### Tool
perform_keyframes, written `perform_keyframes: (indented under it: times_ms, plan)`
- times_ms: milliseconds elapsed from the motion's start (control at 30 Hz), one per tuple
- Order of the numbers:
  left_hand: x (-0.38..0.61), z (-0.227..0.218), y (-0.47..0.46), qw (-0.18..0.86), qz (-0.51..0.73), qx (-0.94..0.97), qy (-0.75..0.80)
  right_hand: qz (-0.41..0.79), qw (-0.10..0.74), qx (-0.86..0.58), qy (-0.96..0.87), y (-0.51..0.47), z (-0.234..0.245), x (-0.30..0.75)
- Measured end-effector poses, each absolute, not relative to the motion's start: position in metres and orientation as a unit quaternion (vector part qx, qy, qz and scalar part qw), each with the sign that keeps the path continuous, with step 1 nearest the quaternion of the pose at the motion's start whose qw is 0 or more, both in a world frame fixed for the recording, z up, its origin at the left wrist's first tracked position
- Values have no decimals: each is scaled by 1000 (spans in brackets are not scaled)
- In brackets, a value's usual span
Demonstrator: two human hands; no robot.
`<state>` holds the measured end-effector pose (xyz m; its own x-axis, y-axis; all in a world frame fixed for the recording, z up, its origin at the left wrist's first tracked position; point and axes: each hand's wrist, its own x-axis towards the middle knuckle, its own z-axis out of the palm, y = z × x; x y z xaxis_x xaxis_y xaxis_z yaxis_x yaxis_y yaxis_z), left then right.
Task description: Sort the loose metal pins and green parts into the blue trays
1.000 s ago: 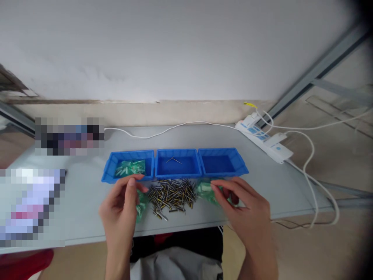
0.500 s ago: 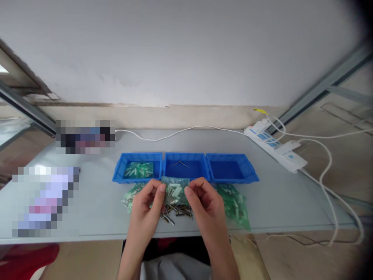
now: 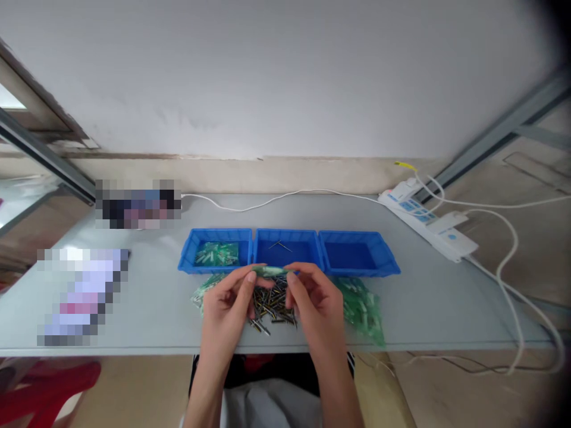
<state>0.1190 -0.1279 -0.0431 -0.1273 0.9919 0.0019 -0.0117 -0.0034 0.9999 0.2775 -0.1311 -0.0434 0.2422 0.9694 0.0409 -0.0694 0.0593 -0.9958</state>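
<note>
My left hand [image 3: 227, 309] and my right hand [image 3: 314, 306] are raised side by side over a pile of small metal pins [image 3: 271, 303] on the grey table [image 3: 147, 309]. Together they pinch a small green plastic bag [image 3: 269, 271] by its two ends, held flat and edge-on. Green bags lie on the table on both sides: one pile at the left [image 3: 206, 286], a bigger one at the right [image 3: 362, 306]. Behind stand three blue trays: the left tray [image 3: 214, 255] holds green bags, the middle tray [image 3: 285, 252] a couple of pins, the right tray [image 3: 359, 255] looks empty.
A white power strip [image 3: 426, 223] with white cables lies at the table's back right corner. A white cable [image 3: 267, 202] runs along the back edge. Two blurred-out items sit at the left of the table. A wall rises behind.
One second ago my hands were apart at the side piles. They came together over the pins with a green bag, which has now turned from facing me to edge-on.
</note>
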Motion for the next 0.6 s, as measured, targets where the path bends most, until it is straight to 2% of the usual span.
perform_keyframes:
  times_ms: [300,500,600]
  plan:
    - [127,-38,-127,486,571,445,490,408,643,-488,-426,-128,-50,271]
    - [126,-38,-125,531,588,386,473,432,602,-498,-451,-124,-52,276]
    - [124,-42,-124,544,573,382,479,399,605,-513,-460,-124,-50,280]
